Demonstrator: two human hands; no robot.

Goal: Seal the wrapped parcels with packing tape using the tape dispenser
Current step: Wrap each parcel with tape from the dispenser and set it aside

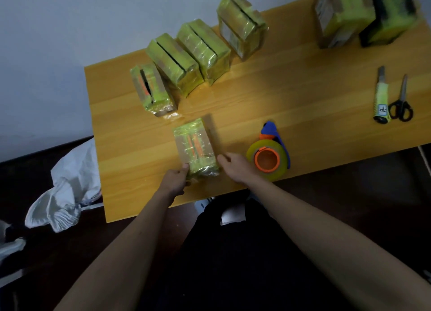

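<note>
A small wrapped parcel (195,147), yellow-green film over brown card with orange print, lies flat near the table's front edge. My left hand (175,182) grips its near left corner, thumb on top. My right hand (234,167) touches the parcel's near right side with curled fingers. The tape dispenser (270,155), blue handle, orange hub and a yellowish tape roll, lies on the table just right of my right hand, untouched.
Several wrapped parcels (186,61) stand in a row at the back left, two larger ones (363,14) at the back right. A utility knife (381,96) and black scissors (401,105) lie at the right. A white bag (67,189) hangs off the wooden table (291,96) at left.
</note>
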